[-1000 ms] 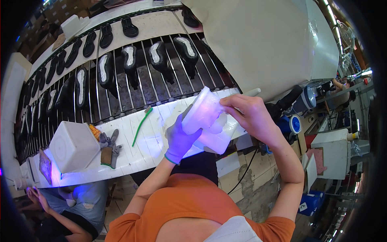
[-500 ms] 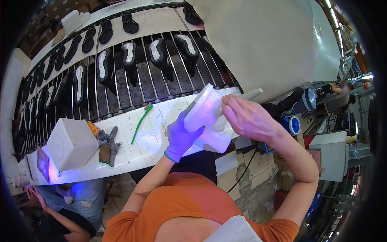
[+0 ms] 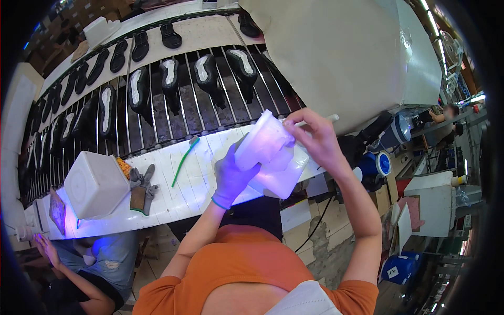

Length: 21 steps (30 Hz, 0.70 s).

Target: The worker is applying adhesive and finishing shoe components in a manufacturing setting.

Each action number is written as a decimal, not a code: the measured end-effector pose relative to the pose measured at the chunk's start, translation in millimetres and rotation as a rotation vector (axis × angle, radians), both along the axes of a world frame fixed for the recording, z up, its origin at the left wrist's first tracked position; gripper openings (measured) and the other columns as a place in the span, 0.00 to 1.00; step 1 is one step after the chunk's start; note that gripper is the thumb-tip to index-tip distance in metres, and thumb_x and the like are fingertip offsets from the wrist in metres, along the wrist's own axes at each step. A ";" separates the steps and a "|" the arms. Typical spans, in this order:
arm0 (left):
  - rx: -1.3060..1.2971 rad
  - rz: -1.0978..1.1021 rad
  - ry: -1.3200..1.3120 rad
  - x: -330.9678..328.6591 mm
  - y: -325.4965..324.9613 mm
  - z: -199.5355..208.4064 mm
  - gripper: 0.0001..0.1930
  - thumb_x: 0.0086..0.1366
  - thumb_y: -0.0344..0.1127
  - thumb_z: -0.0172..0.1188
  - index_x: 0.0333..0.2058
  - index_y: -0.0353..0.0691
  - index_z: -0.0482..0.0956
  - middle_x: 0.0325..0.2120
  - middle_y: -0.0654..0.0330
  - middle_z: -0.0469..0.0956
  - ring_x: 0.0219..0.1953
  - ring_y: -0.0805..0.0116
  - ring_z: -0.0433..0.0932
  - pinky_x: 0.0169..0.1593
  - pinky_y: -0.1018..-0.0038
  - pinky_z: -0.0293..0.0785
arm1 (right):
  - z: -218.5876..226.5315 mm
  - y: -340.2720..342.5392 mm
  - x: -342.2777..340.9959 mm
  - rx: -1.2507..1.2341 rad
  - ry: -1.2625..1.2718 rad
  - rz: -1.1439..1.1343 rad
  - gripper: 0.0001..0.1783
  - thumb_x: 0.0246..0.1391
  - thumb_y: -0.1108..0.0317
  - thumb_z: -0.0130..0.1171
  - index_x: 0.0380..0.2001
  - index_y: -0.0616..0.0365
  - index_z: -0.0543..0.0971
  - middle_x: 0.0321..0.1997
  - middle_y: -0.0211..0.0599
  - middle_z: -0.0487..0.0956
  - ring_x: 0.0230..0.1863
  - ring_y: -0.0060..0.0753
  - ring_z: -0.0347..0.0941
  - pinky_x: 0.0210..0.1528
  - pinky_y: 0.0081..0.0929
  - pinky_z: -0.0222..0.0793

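Observation:
My left hand (image 3: 234, 176), in a thin light glove, wraps round a translucent white plastic tub (image 3: 255, 143) tilted over the white work table. At the tub's upper right edge, my bare right hand (image 3: 317, 137) has its thumb and fingertips pinched together. What lies between those fingertips is too small to make out. A second white container (image 3: 283, 177) is just below the tub, partly hidden by it. Purple-blue light falls on the tub and glove. On the table to the left lies a green-handled brush (image 3: 185, 161).
Black shoe uppers (image 3: 170, 76) with white bottoms lie on a rack of metal rods (image 3: 184, 113) beyond the table; black soles (image 3: 140, 46) line the shelf behind. A white square bin (image 3: 96, 185) and grey gloves (image 3: 143, 184) sit at left, near another person's hands (image 3: 48, 251).
My right hand has drawn back slightly, its fingers bent at the tub's edge and its elbow closer in. More of the lower white container shows. The left hand keeps its hold.

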<state>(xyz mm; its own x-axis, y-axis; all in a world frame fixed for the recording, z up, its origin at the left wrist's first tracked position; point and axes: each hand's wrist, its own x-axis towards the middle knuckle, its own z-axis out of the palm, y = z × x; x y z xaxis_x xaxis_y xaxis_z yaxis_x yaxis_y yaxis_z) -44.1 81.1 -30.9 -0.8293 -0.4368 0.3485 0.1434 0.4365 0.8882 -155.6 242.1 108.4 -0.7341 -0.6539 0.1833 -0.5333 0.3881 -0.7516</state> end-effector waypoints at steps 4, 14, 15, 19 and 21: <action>0.053 -0.011 -0.026 -2.2 0.4 -1.3 0.33 0.44 0.44 0.73 0.49 0.38 0.73 0.28 0.51 0.82 0.28 0.56 0.83 0.33 0.66 0.79 | -9.8 -2.9 20.8 -0.207 -0.047 0.036 0.18 0.45 0.73 0.68 0.42 0.61 0.77 0.49 0.35 0.75 0.47 0.28 0.72 0.48 0.25 0.69; -0.008 -0.012 -0.015 -1.7 -0.3 -15.4 0.38 0.45 0.45 0.74 0.50 0.31 0.68 0.27 0.50 0.81 0.27 0.55 0.83 0.31 0.65 0.79 | -25.2 -14.9 32.1 -0.470 -0.205 -0.126 0.08 0.45 0.85 0.61 0.30 0.65 0.77 0.44 0.43 0.77 0.49 0.30 0.73 0.49 0.26 0.73; -0.018 -0.011 -0.004 -2.0 -1.0 -12.4 0.37 0.45 0.45 0.74 0.50 0.31 0.68 0.27 0.50 0.81 0.26 0.54 0.82 0.31 0.65 0.79 | -26.9 -16.8 29.5 -0.424 -0.001 -0.111 0.07 0.46 0.86 0.60 0.29 0.66 0.75 0.41 0.44 0.78 0.47 0.32 0.74 0.47 0.26 0.73; -0.049 -0.024 0.003 -2.8 -2.6 -3.6 0.35 0.46 0.45 0.73 0.48 0.32 0.70 0.27 0.49 0.81 0.26 0.53 0.82 0.30 0.65 0.78 | -28.5 -22.5 22.1 -0.374 0.362 -0.060 0.08 0.46 0.88 0.57 0.28 0.66 0.72 0.34 0.44 0.77 0.40 0.39 0.78 0.42 0.26 0.74; -0.046 -0.020 0.009 -3.0 -3.9 0.5 0.34 0.46 0.45 0.73 0.47 0.32 0.71 0.27 0.49 0.81 0.26 0.53 0.82 0.30 0.65 0.78 | -30.1 -26.5 16.9 -0.381 0.415 -0.043 0.09 0.46 0.88 0.57 0.28 0.66 0.72 0.32 0.43 0.76 0.38 0.39 0.78 0.40 0.26 0.74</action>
